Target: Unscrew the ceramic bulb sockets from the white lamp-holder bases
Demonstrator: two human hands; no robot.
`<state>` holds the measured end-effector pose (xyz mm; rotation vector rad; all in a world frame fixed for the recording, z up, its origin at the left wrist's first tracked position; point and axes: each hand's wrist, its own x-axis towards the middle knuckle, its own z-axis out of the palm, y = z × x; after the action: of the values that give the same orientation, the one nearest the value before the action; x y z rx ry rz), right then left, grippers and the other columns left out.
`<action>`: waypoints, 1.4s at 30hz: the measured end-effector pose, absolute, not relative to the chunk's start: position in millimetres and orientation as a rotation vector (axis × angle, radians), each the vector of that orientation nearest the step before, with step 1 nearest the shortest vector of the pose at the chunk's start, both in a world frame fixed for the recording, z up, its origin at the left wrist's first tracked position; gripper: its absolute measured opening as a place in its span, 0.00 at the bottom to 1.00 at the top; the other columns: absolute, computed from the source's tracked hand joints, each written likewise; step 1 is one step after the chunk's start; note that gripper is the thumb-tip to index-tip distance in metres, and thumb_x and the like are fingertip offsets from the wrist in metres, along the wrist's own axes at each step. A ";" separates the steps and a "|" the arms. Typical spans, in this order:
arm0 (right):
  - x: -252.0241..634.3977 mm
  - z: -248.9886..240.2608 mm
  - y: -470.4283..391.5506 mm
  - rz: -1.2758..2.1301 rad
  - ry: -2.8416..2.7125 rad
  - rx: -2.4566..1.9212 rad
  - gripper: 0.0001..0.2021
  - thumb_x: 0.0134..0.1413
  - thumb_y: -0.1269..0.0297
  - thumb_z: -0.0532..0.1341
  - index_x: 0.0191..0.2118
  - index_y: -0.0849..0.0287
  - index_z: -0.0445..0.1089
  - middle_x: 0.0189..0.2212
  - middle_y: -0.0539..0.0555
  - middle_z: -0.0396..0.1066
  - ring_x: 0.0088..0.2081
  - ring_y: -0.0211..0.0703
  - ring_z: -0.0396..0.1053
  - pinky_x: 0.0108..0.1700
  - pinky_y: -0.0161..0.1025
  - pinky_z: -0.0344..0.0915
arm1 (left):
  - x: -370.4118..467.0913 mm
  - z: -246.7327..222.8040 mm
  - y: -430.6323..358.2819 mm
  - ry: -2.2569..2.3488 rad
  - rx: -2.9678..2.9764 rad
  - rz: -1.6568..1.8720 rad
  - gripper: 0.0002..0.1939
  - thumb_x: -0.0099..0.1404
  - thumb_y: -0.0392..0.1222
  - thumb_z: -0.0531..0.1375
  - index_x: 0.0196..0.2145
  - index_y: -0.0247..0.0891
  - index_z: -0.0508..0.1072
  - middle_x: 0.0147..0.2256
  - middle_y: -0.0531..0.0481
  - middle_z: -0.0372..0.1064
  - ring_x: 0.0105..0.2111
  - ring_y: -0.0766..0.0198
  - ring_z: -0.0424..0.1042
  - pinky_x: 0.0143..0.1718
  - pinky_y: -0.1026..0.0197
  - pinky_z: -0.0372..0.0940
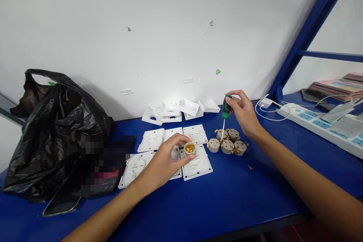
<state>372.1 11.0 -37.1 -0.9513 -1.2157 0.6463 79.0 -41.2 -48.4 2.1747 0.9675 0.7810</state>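
Between the thumb and fingers of my left hand point(167, 155) is a round lamp socket point(190, 148), its brass-coloured inside facing up. It is held over the white square plates point(197, 166), several of which lie in two rows. My right hand point(241, 111) grips the green and black handle of a screwdriver point(226, 107). The shaft points down, its tip by a cluster of several beige round sockets point(227, 146) with brass terminals. Whether the tip touches one I cannot tell. A few small brass screws point(250, 167) lie right of the cluster.
White square box covers point(188, 107) are piled against the wall. At left stand a black plastic bag point(59, 128) and a dark phone point(64, 196). A white power strip point(320, 123) with cables lies at right, near stacked booklets point(337, 87) and a blue metal frame point(300, 34).
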 end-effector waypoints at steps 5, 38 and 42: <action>365.8 -35.0 6.6 0.671 -1.227 -0.951 0.10 0.58 0.56 0.70 0.41 0.52 0.71 0.25 0.46 0.68 0.25 0.37 0.64 0.26 0.36 0.62 | 79.6 -50.0 -46.6 1.041 2.076 0.825 0.16 0.67 0.53 0.71 0.42 0.44 0.71 0.41 0.52 0.73 0.43 0.55 0.73 0.47 0.54 0.68; 357.4 -30.8 -1.7 0.664 -1.265 -0.921 0.11 0.58 0.57 0.70 0.42 0.52 0.70 0.27 0.46 0.70 0.26 0.37 0.66 0.26 0.36 0.63 | 81.6 -41.9 -39.3 0.886 1.993 0.598 0.09 0.66 0.42 0.71 0.44 0.43 0.82 0.47 0.52 0.81 0.51 0.53 0.77 0.55 0.57 0.66; 357.9 -30.4 -1.6 0.655 -1.269 -0.925 0.11 0.58 0.56 0.70 0.42 0.51 0.70 0.27 0.46 0.70 0.27 0.37 0.66 0.26 0.36 0.63 | 81.1 -43.5 -39.2 0.887 2.011 0.586 0.11 0.68 0.43 0.70 0.48 0.43 0.81 0.48 0.51 0.81 0.50 0.52 0.78 0.53 0.57 0.67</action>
<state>357.9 -1.6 -30.4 -0.9251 -1.2694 0.6553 81.1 -39.2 -43.5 2.0112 0.8874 0.5862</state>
